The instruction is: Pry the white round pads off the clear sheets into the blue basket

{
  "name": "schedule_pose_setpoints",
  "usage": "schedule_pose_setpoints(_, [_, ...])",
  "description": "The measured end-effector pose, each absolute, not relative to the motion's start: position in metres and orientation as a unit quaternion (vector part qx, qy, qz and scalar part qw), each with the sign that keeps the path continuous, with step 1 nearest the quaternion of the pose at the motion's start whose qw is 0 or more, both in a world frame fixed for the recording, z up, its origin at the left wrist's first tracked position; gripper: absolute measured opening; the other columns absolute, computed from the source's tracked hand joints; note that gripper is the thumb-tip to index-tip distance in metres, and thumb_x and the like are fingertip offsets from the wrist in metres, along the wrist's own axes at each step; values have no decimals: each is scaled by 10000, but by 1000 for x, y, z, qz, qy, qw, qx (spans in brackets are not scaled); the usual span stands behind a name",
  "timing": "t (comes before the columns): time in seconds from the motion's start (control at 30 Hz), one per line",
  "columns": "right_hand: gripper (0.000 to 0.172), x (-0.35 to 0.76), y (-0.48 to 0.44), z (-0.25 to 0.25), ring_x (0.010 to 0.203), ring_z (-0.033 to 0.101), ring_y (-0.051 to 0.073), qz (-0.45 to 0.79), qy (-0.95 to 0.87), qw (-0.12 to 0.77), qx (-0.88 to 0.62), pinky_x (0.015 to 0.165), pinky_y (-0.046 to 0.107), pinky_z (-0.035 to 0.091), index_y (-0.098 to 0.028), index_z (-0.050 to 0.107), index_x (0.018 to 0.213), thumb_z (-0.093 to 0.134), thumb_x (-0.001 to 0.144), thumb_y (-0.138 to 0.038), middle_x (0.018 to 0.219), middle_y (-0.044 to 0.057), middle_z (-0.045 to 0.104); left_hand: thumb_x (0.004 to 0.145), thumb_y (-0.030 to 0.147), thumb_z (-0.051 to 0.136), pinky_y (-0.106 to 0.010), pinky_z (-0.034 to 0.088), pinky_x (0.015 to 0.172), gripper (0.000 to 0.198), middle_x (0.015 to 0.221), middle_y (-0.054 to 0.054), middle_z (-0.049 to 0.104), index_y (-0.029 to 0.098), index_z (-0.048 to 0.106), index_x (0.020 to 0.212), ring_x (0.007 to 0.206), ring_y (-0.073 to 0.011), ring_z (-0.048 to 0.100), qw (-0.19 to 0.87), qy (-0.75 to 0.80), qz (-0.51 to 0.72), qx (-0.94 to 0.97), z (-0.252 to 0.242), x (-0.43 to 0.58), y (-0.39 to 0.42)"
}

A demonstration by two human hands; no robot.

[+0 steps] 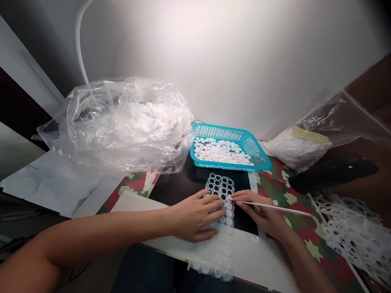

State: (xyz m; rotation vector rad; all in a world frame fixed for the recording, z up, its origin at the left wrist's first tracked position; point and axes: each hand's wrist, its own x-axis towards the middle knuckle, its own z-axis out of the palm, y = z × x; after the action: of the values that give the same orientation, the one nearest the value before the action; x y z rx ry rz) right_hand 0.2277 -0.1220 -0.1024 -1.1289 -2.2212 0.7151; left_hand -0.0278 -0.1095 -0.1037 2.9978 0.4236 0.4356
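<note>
A translucent plastic sheet with rows of round holes lies on the table in front of me. The holes at its far end look dark and open, while those nearer me have white round pieces in them. My left hand rests on the sheet, fingers spread. In my right hand is a thin white stick, pointing out to the right. Its thumb and index fingertips are at the sheet's right edge, by a small white disc; whether they pinch this disc I cannot tell.
Behind the sheet stands a blue plastic basket with many white discs. A big clear plastic bag with white contents sits at left. To the right are another bag, a black object and a heap of holed white plastic sheets.
</note>
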Motion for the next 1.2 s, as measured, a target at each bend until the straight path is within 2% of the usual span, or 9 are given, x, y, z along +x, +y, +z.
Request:
schedule_pose_setpoints(0.27, [144,229,-122,-101,1022,605,199,270,-830,262,-411,850,337,518,-224,625,961,493,908,-212,1037,71,655,901,378,378,-413,283,1027,476,1283,-127,518,102,431,1285,1179,-252,436,47,139,137,980,-105,-29,-109])
schedule_pose_setpoints(0.4, [183,227,-123,-99,974,626,194,239,-845,244,-411,824,327,531,-226,634,988,465,919,-218,1055,84,647,906,362,368,-410,286,1048,476,1358,-102,471,115,408,1310,1237,-240,411,66,131,140,979,-106,-28,-110])
schedule_pose_setpoints(0.53, [219,226,-125,-103,983,620,191,176,-872,226,-398,826,324,534,-236,622,1049,449,920,-195,1087,91,630,916,333,345,-402,214,1116,515,1441,-77,378,137,296,1390,1327,-204,328,101,115,142,978,-110,-28,-111])
schedule_pose_setpoints(0.6, [243,226,-126,-110,1000,612,196,138,-881,223,-394,835,332,534,-245,606,1095,452,915,-190,1103,91,624,917,332,337,-396,193,1128,521,1449,-78,365,135,288,1396,1343,-200,304,114,114,135,978,-111,-27,-111])
schedule_pose_setpoints(0.77, [329,228,-127,-125,1043,594,194,86,-889,225,-390,875,337,520,-255,545,1204,408,921,-155,1144,91,605,898,313,367,-404,245,1111,518,1417,-99,412,120,329,1377,1333,-214,326,124,116,134,976,-109,-26,-111])
schedule_pose_setpoints(1.0, [249,217,-127,-113,982,635,193,88,-834,303,-453,851,322,532,-240,598,1072,397,929,-208,1050,67,661,889,308,383,-408,277,1091,523,1401,-108,431,111,341,1371,1308,-227,366,123,111,135,977,-107,-26,-111])
schedule_pose_setpoints(1.2, [206,216,-126,-108,955,628,206,49,-771,350,-530,850,335,507,-242,591,1045,420,930,-250,1018,51,653,888,311,389,-395,258,1098,527,1413,-98,416,115,335,1375,1316,-224,350,124,113,133,977,-108,-26,-111])
